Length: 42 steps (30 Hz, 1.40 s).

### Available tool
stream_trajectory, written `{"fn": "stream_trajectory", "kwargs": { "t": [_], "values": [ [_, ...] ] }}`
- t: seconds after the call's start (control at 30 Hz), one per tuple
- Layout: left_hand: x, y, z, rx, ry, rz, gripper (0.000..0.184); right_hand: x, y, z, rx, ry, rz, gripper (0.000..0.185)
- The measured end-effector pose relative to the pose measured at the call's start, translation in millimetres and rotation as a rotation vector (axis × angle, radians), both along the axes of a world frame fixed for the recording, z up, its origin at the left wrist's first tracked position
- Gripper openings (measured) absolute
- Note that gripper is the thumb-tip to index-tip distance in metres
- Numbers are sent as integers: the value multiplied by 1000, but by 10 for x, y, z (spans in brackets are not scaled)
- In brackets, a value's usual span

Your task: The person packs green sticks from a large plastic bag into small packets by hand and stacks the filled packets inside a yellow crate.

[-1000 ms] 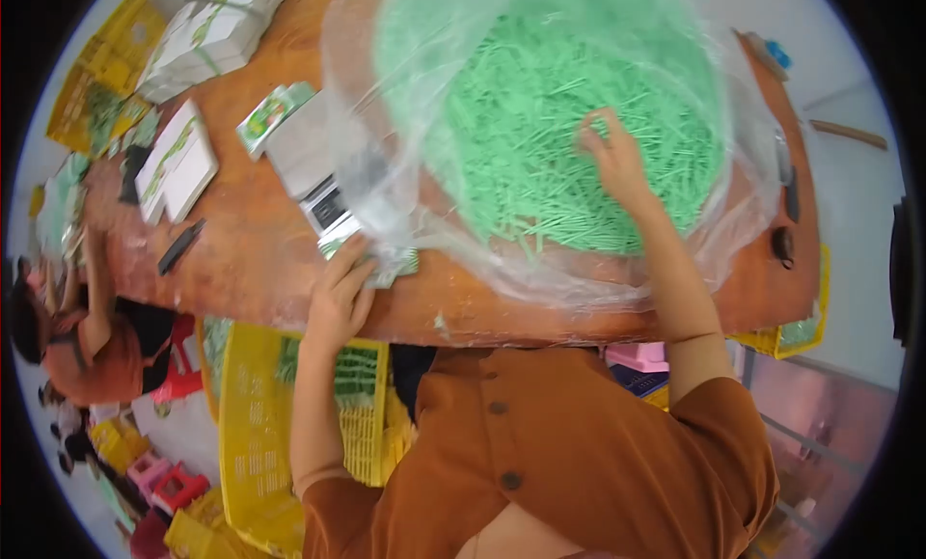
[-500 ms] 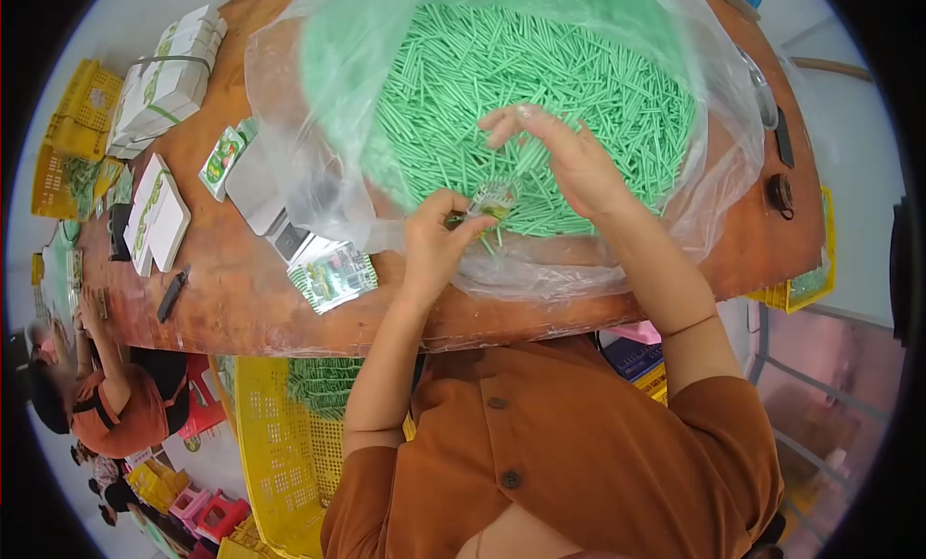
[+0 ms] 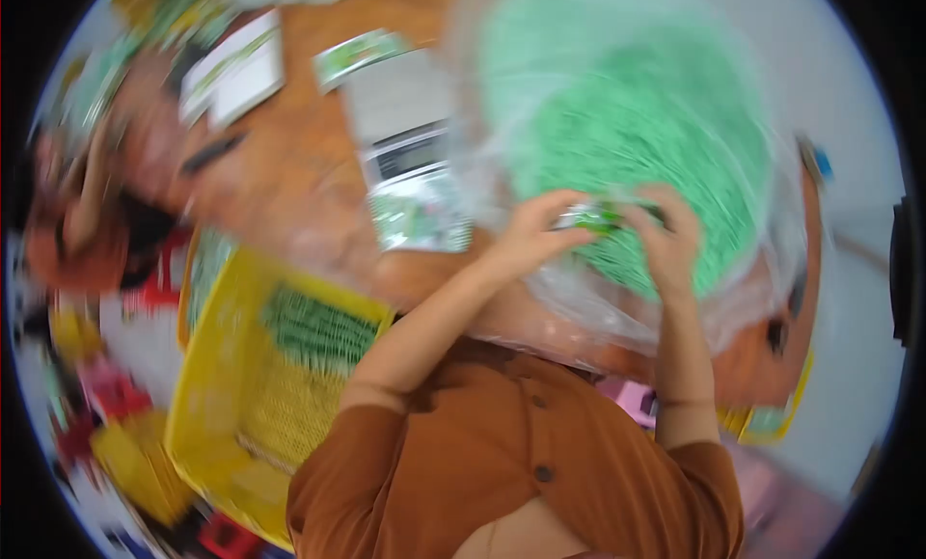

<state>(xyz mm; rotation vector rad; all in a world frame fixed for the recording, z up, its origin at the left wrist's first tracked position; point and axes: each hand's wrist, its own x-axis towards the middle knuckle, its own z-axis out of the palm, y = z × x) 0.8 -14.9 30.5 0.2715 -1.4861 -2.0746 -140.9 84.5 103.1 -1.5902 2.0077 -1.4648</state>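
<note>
My left hand (image 3: pixel 535 233) pinches one side of a small green-and-silver packet (image 3: pixel 596 215). The fingers of my right hand (image 3: pixel 672 233) close on the packet's other side. Both hands are over the near edge of a clear plastic bag (image 3: pixel 569 294), which holds a large heap of thin light-green sticks (image 3: pixel 656 163). Motion blur hides the packet's print and its opening. Left of the bag lies a digital scale (image 3: pixel 400 106), with a flat silver-green packet (image 3: pixel 422 217) at its near end.
Another green packet (image 3: pixel 357 53) lies by the scale's far end. White stacked cards (image 3: pixel 246 67) and a dark knife-like tool (image 3: pixel 212 154) are on the wooden table (image 3: pixel 299 173). Below stands a yellow basket (image 3: pixel 207 395) with green packets (image 3: pixel 318 329). Another person (image 3: pixel 77 241) sits far left.
The view has swung left and blurred. My right hand has come from above the sticks to the packet, and its fingers now close on it beside my left hand.
</note>
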Motion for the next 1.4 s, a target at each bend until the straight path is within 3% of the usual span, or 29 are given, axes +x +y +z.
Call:
{"fn": "stream_trajectory", "kwargs": {
  "t": [0.03, 0.1, 0.13, 0.2, 0.23, 0.3, 0.33, 0.4, 0.43, 0.5, 0.6, 0.67, 0.7, 0.77, 0.8, 0.87, 0.9, 0.93, 0.97, 1.07, 1.13, 1.3, 1.37, 1.4],
  "values": [
    [98, -42, 172, -41, -123, -9, 36, -38, 37, 30, 36, 168, 34, 16],
    [170, -89, 154, -125, -7, 73, 45, -1, 39, -19, -56, -76, -4, 23],
    [271, -120, 259, -374, 83, 206, 45, -16, 16, 35, -73, 80, 115, 23],
    [627, -194, 602, -542, -43, 206, 42, 233, -165, 240, -25, 522, 474, 33],
    [842, -217, 593, -527, -74, 250, 42, 453, -285, 267, -28, 503, 527, 33],
    [1214, -252, 547, -1009, -222, 495, 36, 901, -437, 343, -301, 309, 521, 51],
    [1537, -266, 511, -1012, -208, 706, 34, 889, -475, 434, -255, 236, 534, 64],
    [2448, -310, 292, -981, -192, 1058, 28, 735, -489, 349, -274, 51, 452, 51],
    [2943, -329, 188, -1032, -324, 1195, 30, 595, -427, 271, -261, 43, 454, 51],
    [3863, -349, -426, -1019, -755, 1416, 27, 325, -295, 51, 128, 151, 193, 35],
    [5002, -262, -1611, -944, -1303, 1576, 29, 134, -127, -301, 244, 28, 195, 25],
    [5306, -170, -2244, -873, -1544, 1413, 24, 109, -1, -681, 339, 200, 120, 23],
    [5311, -167, -2599, -639, -1467, 1379, 30, 569, -166, -442, 483, 256, 271, 20],
    [4960, -148, -2817, 191, -1124, 1351, 46, 1419, -483, 58, 746, 354, 607, 15],
    [4895, -124, -2728, 522, -1024, 1289, 55, 1258, -356, 12, 320, 490, 654, 14],
    [5400, -139, -3810, 103, -1506, 1425, 70, 785, -137, 112, 375, 319, 172, 15],
    [5314, -142, -3729, 54, -1532, 1419, 73, 421, -112, 111, 359, -76, -220, 15],
    [5286, -101, -3559, 9, -1570, 1431, 76, 217, -319, 422, 335, -61, -380, 17],
    [5366, -128, -3612, 1, -1556, 1438, 76, -298, -407, 315, 344, 291, -357, 23],
    [5686, -245, -3699, -95, -1615, 1463, 79, -1135, -831, -25, 517, 482, -358, 23],
    [5766, -277, -3611, -218, -1752, 1435, 78, -1176, -1198, -36, 628, 555, -654, 26],
    [5387, -309, -2543, -333, -1490, 1468, 63, -1410, -1603, -293, 777, 552, -744, 27],
    [5194, -350, -2056, -701, -1533, 1381, 51, -1423, -1587, -419, 804, 514, -762, 29],
    [5011, -386, -1819, -716, -1542, 1386, 51, -1448, -1552, -511, 739, 567, -785, 31]
  ]
}}
